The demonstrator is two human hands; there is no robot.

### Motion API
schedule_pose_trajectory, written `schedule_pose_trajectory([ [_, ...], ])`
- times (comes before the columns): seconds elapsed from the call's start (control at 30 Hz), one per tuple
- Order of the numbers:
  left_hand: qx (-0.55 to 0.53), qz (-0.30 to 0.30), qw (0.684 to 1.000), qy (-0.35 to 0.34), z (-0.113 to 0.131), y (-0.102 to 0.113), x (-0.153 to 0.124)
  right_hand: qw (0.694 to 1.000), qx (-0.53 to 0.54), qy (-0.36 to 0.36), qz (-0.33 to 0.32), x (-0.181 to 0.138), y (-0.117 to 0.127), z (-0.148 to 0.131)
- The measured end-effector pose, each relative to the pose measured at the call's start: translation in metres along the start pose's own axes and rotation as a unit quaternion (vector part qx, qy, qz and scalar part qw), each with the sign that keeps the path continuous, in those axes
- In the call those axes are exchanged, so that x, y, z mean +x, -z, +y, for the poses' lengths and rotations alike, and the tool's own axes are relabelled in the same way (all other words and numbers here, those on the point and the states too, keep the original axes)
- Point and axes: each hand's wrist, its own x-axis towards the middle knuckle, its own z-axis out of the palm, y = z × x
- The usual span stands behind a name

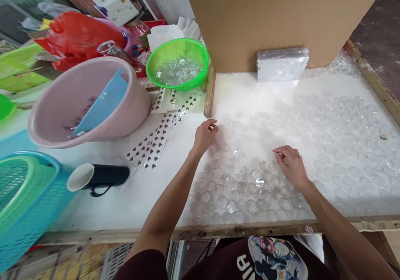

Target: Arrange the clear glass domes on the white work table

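My left hand is over the white tabletop, close to the end of a wooden strip. Its fingers are bent and slightly apart, and I see nothing in them. Above the clear round discs, my right hand has thumb and forefinger brought together; whatever may be between the tips is too small to make out. The discs lie close together in front of me, and more clear discs spread over the right side of the table. Sheets with rows of small dark stickers lie left of my left hand.
A green bowl of clear pieces and a pink basin holding a blue board stand at left. Nearby are a dark mug on its side and turquoise baskets. A cardboard sheet stands behind a wrapped white stack.
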Motion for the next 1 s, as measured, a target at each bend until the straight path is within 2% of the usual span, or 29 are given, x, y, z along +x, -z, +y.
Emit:
schedule_pose_trajectory([
  [0.1,0.055,0.021,0.998,-0.026,-0.005,0.013,-0.009,1.000,-0.002,-0.002,0.001,0.000,0.000,0.000],
  [0.2,0.089,-0.039,0.994,-0.046,-0.007,0.020,-0.028,1.000,0.002,0.003,0.005,0.001,0.001,0.000],
  [0.3,0.090,-0.073,0.992,-0.045,-0.006,0.019,-0.042,1.000,0.001,0.007,0.007,0.001,0.000,0.000],
  [0.5,0.071,-0.052,0.994,-0.072,-0.001,0.011,-0.047,1.000,-0.009,0.008,0.010,0.001,0.001,0.005],
  [0.57,0.033,-0.036,0.998,-0.051,0.001,0.010,-0.045,1.000,-0.012,0.006,0.014,0.001,0.001,0.007],
  [0.67,-0.081,-0.018,0.996,0.023,0.000,0.009,-0.040,1.000,-0.013,0.007,0.019,0.001,0.001,0.011],
  [0.73,-0.154,-0.028,0.985,0.067,-0.001,0.010,-0.035,1.000,-0.015,0.008,0.021,0.000,0.001,0.013],
  [0.8,-0.183,-0.037,0.979,0.087,-0.003,0.012,-0.032,0.999,-0.020,0.009,0.024,-0.001,0.002,0.015],
  [0.9,-0.145,-0.031,0.985,0.090,-0.007,0.013,-0.032,0.999,-0.030,0.018,0.027,-0.001,0.006,0.015],
  [1.0,-0.042,-0.015,0.998,0.053,-0.011,0.015,-0.033,0.998,-0.041,0.039,0.023,0.009,0.006,0.004],
])
